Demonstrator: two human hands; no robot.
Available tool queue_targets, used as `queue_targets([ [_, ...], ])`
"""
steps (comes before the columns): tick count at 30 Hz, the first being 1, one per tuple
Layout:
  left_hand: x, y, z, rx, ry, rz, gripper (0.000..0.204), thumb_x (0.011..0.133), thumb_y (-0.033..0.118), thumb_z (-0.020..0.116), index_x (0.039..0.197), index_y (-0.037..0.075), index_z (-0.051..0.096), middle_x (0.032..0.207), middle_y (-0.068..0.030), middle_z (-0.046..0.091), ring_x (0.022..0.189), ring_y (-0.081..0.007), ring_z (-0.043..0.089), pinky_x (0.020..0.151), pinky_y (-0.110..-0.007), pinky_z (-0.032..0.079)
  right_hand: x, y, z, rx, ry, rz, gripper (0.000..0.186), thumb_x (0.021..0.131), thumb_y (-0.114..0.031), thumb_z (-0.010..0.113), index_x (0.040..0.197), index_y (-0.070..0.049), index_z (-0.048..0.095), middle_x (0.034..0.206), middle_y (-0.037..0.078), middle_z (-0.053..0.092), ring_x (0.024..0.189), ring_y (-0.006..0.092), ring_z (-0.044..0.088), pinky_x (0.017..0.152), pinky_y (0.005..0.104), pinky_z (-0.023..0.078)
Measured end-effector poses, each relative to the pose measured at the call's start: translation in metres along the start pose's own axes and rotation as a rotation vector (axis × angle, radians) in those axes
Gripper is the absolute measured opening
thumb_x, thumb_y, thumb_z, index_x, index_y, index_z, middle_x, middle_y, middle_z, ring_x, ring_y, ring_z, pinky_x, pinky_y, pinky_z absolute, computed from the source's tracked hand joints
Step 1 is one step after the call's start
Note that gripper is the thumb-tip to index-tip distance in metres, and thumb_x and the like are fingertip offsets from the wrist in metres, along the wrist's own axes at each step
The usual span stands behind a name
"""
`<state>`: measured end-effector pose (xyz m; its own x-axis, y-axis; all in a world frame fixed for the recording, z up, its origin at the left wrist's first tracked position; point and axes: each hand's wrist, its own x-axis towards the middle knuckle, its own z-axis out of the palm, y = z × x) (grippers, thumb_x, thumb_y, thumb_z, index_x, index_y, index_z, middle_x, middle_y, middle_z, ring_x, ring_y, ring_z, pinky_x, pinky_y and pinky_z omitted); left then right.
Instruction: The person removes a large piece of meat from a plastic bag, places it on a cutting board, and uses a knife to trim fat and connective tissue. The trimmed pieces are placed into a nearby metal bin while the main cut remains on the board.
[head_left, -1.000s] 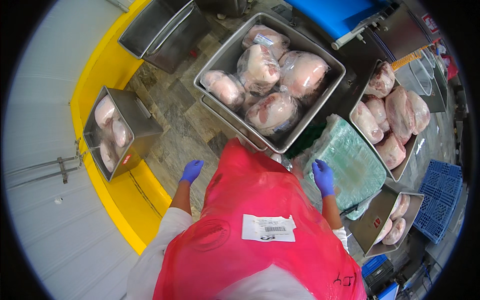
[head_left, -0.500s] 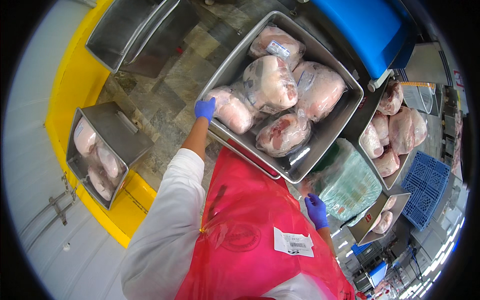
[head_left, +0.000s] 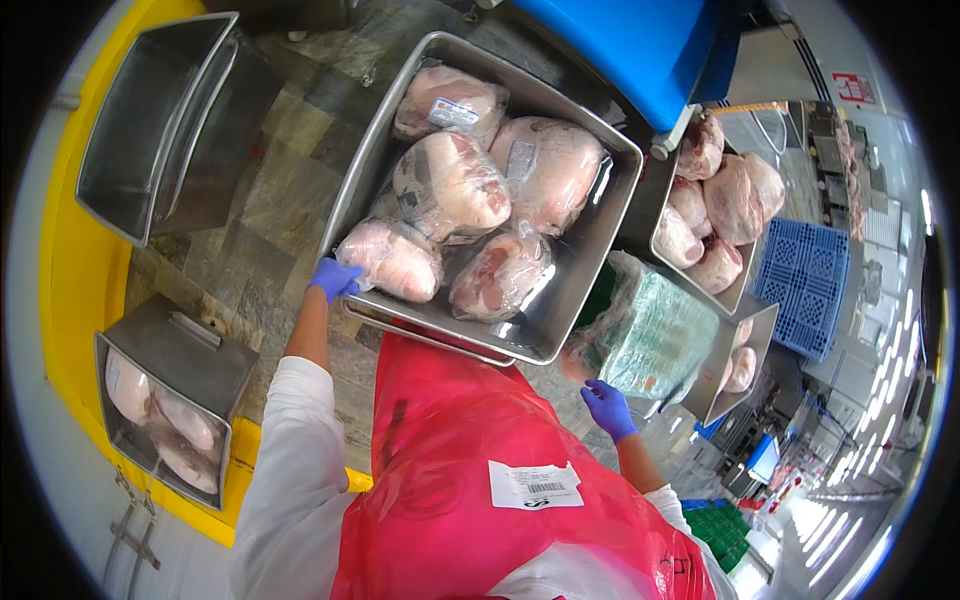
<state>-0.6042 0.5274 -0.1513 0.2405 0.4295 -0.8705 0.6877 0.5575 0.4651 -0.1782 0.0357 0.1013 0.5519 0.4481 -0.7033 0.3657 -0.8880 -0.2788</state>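
A deep metal tub [head_left: 345, 190] stands in front of me, holding several large pale cuts of meat [head_left: 455, 185] in clear plastic, some with white labels. Over the tub's near left corner curls my left hand [head_left: 335, 278], in a blue glove, gripping the rim beside one wrapped cut [head_left: 392, 260]. My right hand [head_left: 607, 408], also blue-gloved, hangs free to the right of the tub. Its fingers are stretched out and nothing is in them. Close by stands a load wrapped in clear, greenish film [head_left: 660, 325].
More metal tubs with meat stand at the right [head_left: 655, 245] and lower left [head_left: 165, 345]. Two metal tubs [head_left: 150, 130] sit by the yellow curb [head_left: 65, 260]. Blue pallets [head_left: 800, 275] are stacked at the right; a large blue container [head_left: 640, 50] is at the top.
The view has swung, so the tub and surroundings sit further left in it. My left hand keeps its hold on the rim. More of my right forearm shows, reaching outward.
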Motion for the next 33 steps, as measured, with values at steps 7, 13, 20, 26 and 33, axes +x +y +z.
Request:
queue_targets([
  [7,0.016,-0.008,0.014,0.487,-0.07,0.276,0.036,0.094,0.033,0.068,0.082,-0.001,0.076,0.078,-0.0224,0.074,0.063,-0.03,0.072,0.065,-0.047,0.058,-0.006,-0.003,0.025,0.051,0.003,-0.026,0.041,0.097,-0.032,0.076,0.125,-0.002,0.072,0.1,0.017,0.079,0.088,0.026,0.076,0.083,0.0373,0.059],
  [13,-0.021,0.031,0.1,0.456,-0.167,0.597,0.037,0.096,0.036,0.063,0.091,0.003,0.079,0.093,-0.0251,0.076,0.079,-0.0354,0.074,0.075,-0.051,0.055,0.015,-0.03,0.038,-0.001,-0.097,-0.065,0.039,0.097,-0.031,0.076,0.125,-0.003,0.073,0.102,0.017,0.079,0.089,0.0237,0.076,0.082,0.0363,0.059],
  [20,-0.095,0.124,0.263,0.0,0.023,0.79,0.017,0.096,0.022,0.07,0.098,0.005,0.07,0.089,-0.0138,0.069,0.085,-0.0265,0.068,0.082,-0.042,0.054,0.072,-0.143,0.059,-0.086,-0.142,-0.329,0.038,0.097,-0.034,0.074,0.127,-0.011,0.074,0.095,0.014,0.077,0.087,0.029,0.076,0.081,0.0392,0.06],
  [26,-0.02,0.037,0.098,0.382,0.697,0.487,0.053,0.094,0.047,0.073,0.116,-0.001,0.07,0.112,-0.0251,0.073,0.102,-0.045,0.069,0.096,-0.051,0.054,0.1,-0.143,0.081,0.068,-0.224,-0.292,0.041,0.097,-0.035,0.073,0.126,-0.007,0.073,0.103,0.016,0.078,0.091,0.0302,0.077,0.083,0.0412,0.06],
  [33,-0.051,0.045,0.07,0.707,0.203,0.199,0.092,0.08,0.076,0.073,0.113,-0.009,0.069,0.109,-0.0342,0.072,0.106,-0.0481,0.071,0.094,-0.053,0.055,0.122,-0.174,0.147,0.028,-0.327,-0.38,0.046,0.094,-0.043,0.072,0.123,-0.006,0.073,0.104,0.019,0.077,0.094,0.0349,0.076,0.085,0.0449,0.06],
])
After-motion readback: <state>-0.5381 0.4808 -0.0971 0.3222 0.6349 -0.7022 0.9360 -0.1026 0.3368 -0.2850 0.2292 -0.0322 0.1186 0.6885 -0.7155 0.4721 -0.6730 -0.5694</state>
